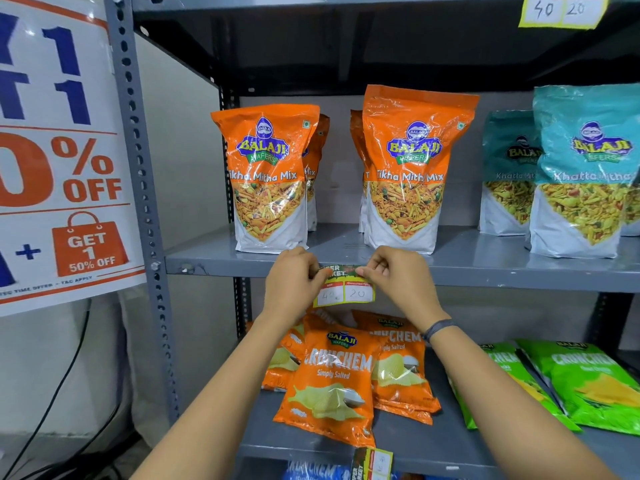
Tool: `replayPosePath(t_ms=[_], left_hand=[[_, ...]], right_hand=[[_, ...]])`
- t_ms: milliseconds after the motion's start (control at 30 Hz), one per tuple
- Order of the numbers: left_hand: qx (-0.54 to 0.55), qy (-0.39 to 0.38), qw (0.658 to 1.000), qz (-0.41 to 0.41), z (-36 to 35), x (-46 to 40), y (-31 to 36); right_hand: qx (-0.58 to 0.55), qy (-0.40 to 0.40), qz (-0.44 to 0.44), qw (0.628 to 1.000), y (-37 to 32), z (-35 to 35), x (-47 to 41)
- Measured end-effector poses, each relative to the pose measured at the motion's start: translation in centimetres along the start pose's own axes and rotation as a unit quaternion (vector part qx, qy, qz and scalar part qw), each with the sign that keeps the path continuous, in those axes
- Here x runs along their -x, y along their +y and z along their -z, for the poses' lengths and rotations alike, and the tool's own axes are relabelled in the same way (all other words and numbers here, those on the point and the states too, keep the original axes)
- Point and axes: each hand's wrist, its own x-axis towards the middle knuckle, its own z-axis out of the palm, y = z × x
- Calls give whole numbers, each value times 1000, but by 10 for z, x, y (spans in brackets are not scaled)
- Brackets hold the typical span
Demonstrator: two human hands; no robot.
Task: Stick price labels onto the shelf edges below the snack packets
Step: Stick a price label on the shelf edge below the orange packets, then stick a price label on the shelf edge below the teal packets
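Note:
A yellow-edged price label (346, 289) with handwritten 40 and 20 sits against the front edge of the grey middle shelf (502, 277), below the gap between two orange Tikha Mitha Mix packets (268, 178) (410, 168). My left hand (294, 282) pinches the label's top left corner. My right hand (394, 275) pinches its top right corner. The label's lower half hangs below the shelf edge.
Teal Khatta Mitha packets (585, 168) stand at the right of the same shelf. Orange Crunchem packets (332, 379) and green ones (595, 379) lie on the lower shelf, whose edge carries another label (372, 462). A label (562, 10) hangs from the top shelf. A sale poster (59, 150) hangs at left.

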Motion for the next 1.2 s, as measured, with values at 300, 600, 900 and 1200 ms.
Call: replayPosePath(t_ms=[300,600,900,1200], left_hand=[[-116,55,988,87,-13,-5,23],[-143,166,974,-47,-45,18,89],[20,69,985,-159,-151,36,265],[169,-235,957,14,-273,53,405]], right_hand=[[28,31,13,999,0,-4,3],[41,126,22,991,64,44,37],[161,238,-59,956,199,183,77],[211,232,-76,947,314,286,76]])
